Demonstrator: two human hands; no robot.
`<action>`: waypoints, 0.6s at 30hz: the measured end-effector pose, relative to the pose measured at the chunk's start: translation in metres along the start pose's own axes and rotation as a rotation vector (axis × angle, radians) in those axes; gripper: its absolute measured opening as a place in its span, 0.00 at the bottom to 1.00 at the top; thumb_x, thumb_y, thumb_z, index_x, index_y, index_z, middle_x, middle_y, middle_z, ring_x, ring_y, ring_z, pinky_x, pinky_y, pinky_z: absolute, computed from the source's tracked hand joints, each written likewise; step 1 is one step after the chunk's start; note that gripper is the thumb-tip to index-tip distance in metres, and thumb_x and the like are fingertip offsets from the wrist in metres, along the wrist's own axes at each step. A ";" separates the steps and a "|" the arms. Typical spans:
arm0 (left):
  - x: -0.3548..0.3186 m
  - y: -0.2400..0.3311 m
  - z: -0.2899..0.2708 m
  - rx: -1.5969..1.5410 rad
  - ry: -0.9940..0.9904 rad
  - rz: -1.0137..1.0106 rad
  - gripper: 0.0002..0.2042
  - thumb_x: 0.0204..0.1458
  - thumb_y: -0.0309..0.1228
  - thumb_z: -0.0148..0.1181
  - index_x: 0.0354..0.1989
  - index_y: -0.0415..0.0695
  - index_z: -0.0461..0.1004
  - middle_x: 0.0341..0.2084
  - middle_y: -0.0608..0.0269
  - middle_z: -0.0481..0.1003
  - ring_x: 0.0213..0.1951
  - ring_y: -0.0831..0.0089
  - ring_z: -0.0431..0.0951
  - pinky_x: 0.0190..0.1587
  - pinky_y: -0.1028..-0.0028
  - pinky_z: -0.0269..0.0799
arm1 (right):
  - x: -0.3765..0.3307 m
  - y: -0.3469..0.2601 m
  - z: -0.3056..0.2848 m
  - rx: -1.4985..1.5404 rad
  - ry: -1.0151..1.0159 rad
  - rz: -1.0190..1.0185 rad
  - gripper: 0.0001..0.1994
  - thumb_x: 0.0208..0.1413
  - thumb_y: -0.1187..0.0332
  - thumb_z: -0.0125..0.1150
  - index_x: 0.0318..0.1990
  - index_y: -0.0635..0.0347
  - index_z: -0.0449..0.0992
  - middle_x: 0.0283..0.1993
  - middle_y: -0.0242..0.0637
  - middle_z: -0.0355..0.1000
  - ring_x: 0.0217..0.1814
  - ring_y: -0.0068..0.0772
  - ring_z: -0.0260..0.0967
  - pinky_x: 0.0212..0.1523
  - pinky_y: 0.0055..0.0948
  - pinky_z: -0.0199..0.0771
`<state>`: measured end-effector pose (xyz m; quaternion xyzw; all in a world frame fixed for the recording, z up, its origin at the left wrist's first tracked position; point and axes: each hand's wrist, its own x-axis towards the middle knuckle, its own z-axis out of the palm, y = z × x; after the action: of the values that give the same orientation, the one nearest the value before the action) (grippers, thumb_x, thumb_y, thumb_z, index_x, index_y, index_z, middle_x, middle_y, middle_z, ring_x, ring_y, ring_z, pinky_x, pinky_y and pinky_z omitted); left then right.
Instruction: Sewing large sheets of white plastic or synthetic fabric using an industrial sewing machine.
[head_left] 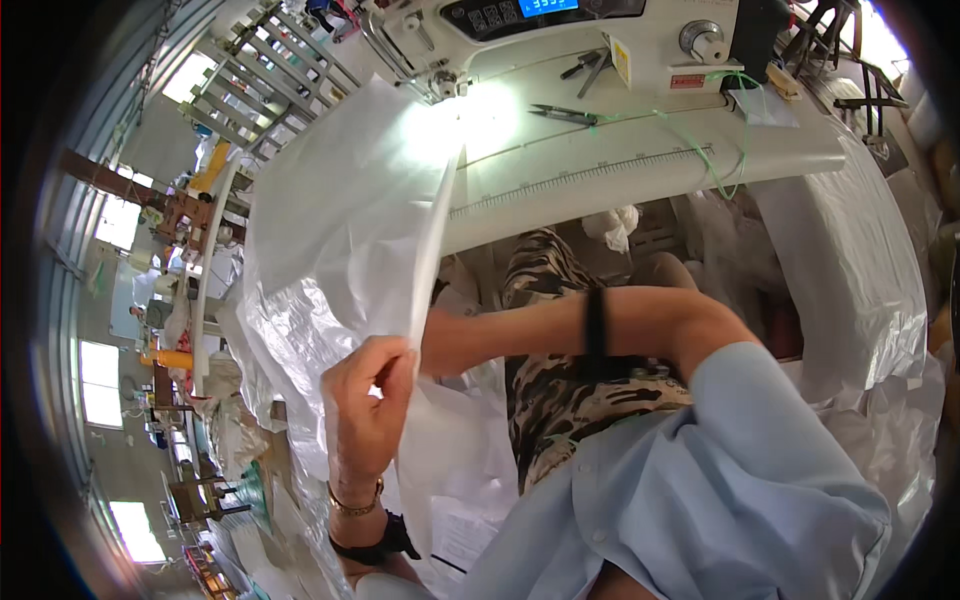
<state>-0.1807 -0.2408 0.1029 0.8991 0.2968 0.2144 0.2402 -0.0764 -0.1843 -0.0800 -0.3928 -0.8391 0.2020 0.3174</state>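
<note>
A thin white plastic sheet (340, 230) hangs from the sewing machine (570, 40) down along my left side. Its folded edge runs from under the lit needle area toward my lap. My left hand (368, 400) pinches that edge between thumb and fingers, low on the sheet. Just beyond it, my right hand (437, 345) reaches across from the right, partly behind the sheet's edge. Its fingers are hidden there and blurred, so whether it grips the sheet does not show.
Black thread snips (563, 115) and a small dark tool (594, 74) lie on the machine bed (640, 165), with green thread (712, 160) trailing over its front edge. More shiny white sheeting (850, 270) drapes at the right. A slatted metal rack (265, 80) stands at the far left.
</note>
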 end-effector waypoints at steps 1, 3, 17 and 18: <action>0.002 0.013 -0.002 0.008 0.016 0.036 0.01 0.54 0.21 0.57 0.32 0.37 0.73 0.20 0.57 0.73 0.19 0.66 0.72 0.25 0.71 0.67 | 0.019 0.003 0.024 0.906 -0.041 -0.240 0.10 0.55 0.67 0.55 0.42 0.61 0.76 0.46 0.52 0.74 0.49 0.49 0.72 0.49 0.38 0.73; -0.003 0.015 -0.005 0.153 -0.095 0.171 0.02 0.54 0.22 0.57 0.32 0.37 0.74 0.21 0.54 0.73 0.21 0.62 0.74 0.27 0.71 0.68 | 0.031 -0.007 0.034 0.849 -0.074 -0.260 0.10 0.55 0.67 0.56 0.41 0.62 0.76 0.45 0.52 0.74 0.48 0.49 0.72 0.48 0.39 0.73; -0.074 -0.054 0.127 -0.071 0.220 -0.225 0.03 0.54 0.24 0.57 0.33 0.38 0.74 0.26 0.51 0.75 0.26 0.55 0.76 0.30 0.66 0.71 | -0.062 -0.028 -0.135 -0.287 -0.697 0.347 0.10 0.56 0.64 0.58 0.40 0.59 0.77 0.44 0.46 0.75 0.51 0.45 0.71 0.52 0.42 0.69; -0.075 -0.060 0.132 -0.084 0.260 -0.244 0.03 0.54 0.24 0.57 0.33 0.38 0.74 0.26 0.51 0.75 0.26 0.55 0.76 0.30 0.66 0.71 | -0.065 -0.018 -0.140 -0.337 -0.412 0.138 0.08 0.55 0.65 0.58 0.37 0.57 0.76 0.41 0.42 0.74 0.50 0.42 0.70 0.53 0.40 0.67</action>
<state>-0.1915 -0.2865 -0.0537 0.8103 0.4229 0.3105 0.2612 0.0424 -0.2343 0.0067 -0.4471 -0.8790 0.1563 0.0557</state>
